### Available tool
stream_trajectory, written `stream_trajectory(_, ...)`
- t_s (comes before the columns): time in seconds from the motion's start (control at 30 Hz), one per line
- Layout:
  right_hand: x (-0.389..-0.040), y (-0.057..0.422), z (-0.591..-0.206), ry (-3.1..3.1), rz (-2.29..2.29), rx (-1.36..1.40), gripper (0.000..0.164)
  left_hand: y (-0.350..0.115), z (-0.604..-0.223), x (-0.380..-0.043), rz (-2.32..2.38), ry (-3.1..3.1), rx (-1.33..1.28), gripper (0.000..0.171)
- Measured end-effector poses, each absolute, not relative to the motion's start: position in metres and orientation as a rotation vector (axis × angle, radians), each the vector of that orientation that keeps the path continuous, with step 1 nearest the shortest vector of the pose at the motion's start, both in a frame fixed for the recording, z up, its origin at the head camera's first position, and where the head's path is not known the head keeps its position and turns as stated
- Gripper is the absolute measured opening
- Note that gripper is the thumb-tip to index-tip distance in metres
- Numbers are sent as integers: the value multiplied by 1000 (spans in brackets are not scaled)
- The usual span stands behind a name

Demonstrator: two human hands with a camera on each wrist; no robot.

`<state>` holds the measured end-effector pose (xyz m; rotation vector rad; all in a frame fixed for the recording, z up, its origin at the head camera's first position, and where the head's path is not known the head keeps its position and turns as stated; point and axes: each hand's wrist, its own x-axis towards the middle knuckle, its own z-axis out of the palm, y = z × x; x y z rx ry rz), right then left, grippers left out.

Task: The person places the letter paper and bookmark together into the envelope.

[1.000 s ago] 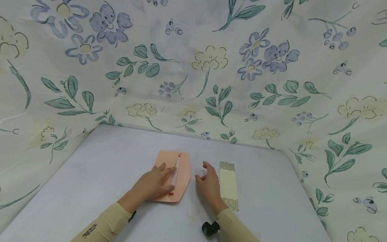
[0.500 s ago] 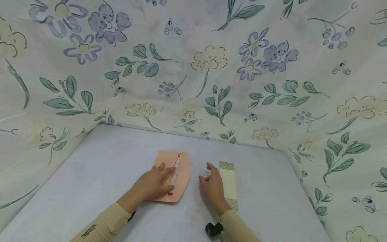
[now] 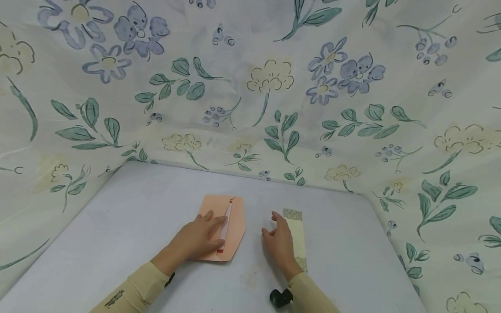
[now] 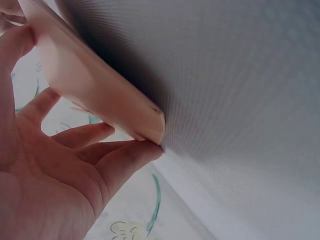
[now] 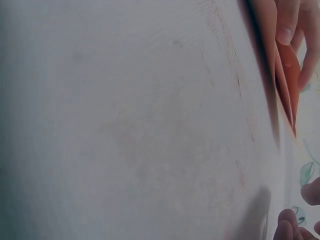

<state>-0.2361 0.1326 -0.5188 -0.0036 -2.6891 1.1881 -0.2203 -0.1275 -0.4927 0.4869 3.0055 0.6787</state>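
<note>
My left hand [image 3: 197, 237] lies with spread fingers across a folded peach paper piece, envelope-like [image 3: 236, 226], pressing it at its left part. A narrow white strip with red ends [image 3: 225, 226] shows between its folded flaps. In the left wrist view, fingertips of the left hand [image 4: 60, 170] touch the edge and face of the peach paper [image 4: 100, 85]. To the right, my right hand [image 3: 279, 243] hovers with loosely bent fingers and nothing between them. It overlaps the left side of a pale yellow strip with glittery ends [image 3: 298, 234]. The right wrist view shows layered flaps of the peach paper [image 5: 287, 80].
The white table [image 3: 156, 191] ends at a floral-patterned sheet [image 3: 235, 108] that rises at the back and sides. A small black device [image 3: 279, 298] sits by the right wrist. Faint reddish marks [image 3: 250, 278] show on the tabletop.
My right hand has moved a little to the right, away from the peach paper and further over the pale yellow strip. The left hand and the paper stay put.
</note>
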Motion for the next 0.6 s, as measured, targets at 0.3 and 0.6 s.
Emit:
stream_trajectory(0.3, -234, 141, -517, -2693, 1192, -56, 58, -128, -492, -221, 673, 3003, 486, 68)
stream_trajectory(0.6, -234, 151, -523, -2686, 1156, -32, 57, -127, -492, -221, 677, 3002, 495, 67)
